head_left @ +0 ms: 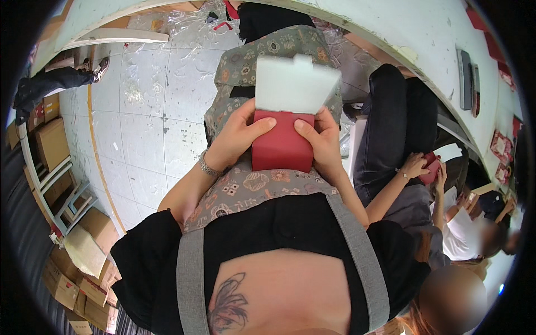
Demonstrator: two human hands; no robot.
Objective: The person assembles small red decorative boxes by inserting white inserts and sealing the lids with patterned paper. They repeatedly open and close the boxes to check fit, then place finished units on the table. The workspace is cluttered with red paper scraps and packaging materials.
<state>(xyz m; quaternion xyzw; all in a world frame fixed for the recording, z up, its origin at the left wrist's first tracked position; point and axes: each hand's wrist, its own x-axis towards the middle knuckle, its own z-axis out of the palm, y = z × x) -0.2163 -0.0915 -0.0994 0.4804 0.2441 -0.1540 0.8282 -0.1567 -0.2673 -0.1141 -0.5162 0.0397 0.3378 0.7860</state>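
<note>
Over my lap I hold a small red cardboard box [283, 142] between both hands. Its white-lined flap [287, 86] stands up at the far side, with a tab on top and a side piece slanting to the right. My left hand [245, 131] grips the box's left side, thumb flat on the red face. On the right side, my right hand [324, 137] does the same, its thumb near the upper edge. Most of my other fingers are hidden behind the box. A flowered apron [245, 192] lies under my hands.
A white table edge [385, 39] curves across the far side and right, bearing a grey phone-like device [464, 78]. Close on my right sits a co-worker, whose hands [416, 166] hold another red box [431, 167]. Brown cartons [53, 144] are stacked at left; plastic scraps litter the floor.
</note>
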